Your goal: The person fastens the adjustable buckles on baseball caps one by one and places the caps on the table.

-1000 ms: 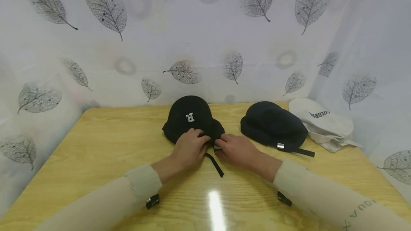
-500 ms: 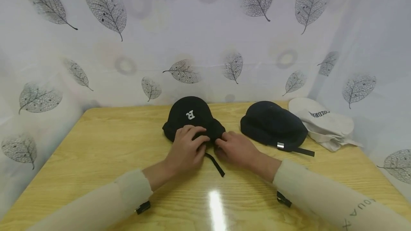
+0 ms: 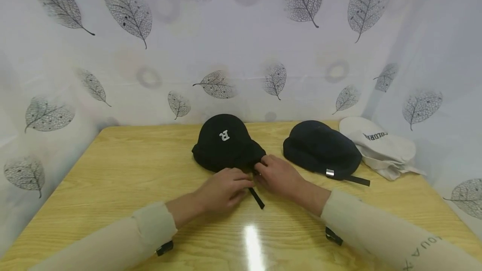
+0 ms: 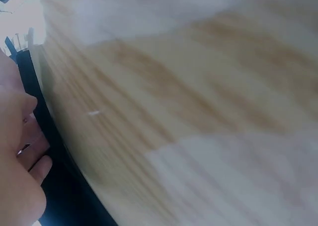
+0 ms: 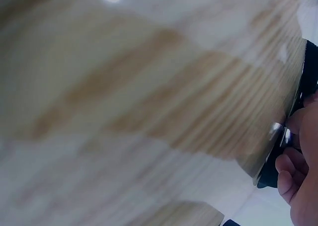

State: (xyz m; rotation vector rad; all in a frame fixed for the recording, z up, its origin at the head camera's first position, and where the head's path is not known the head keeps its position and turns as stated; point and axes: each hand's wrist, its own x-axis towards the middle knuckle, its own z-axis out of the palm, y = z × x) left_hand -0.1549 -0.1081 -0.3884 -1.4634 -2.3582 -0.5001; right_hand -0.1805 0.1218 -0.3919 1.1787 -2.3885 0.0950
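Note:
A black cap point(image 3: 222, 149) with a white letter R stands on the wooden table, its back strap facing me. My right hand point(image 3: 278, 177) pinches the cap's lower right edge by the strap's metal buckle; in the right wrist view, bent fingers point(image 5: 293, 174) hold the black band beside the shiny buckle point(image 5: 285, 136). In front of the cap, my left hand point(image 3: 224, 189) holds the loose black strap point(image 3: 257, 199), whose end sticks out past the fingertips. The left wrist view shows fingers and thumb at the black strap point(image 4: 37, 92); their exact grip is partly hidden.
To the right sits a dark navy cap point(image 3: 320, 149) with a metal buckle and its strap end pointing right. Behind it lies a cream cap point(image 3: 384, 143) with dark lettering. A leaf-patterned curtain point(image 3: 241, 45) surrounds the table point(image 3: 132, 166) at the back and sides.
My left hand has come down off the black cap's front edge onto the loose strap, uncovering more of the cap. My right hand stays at the buckle.

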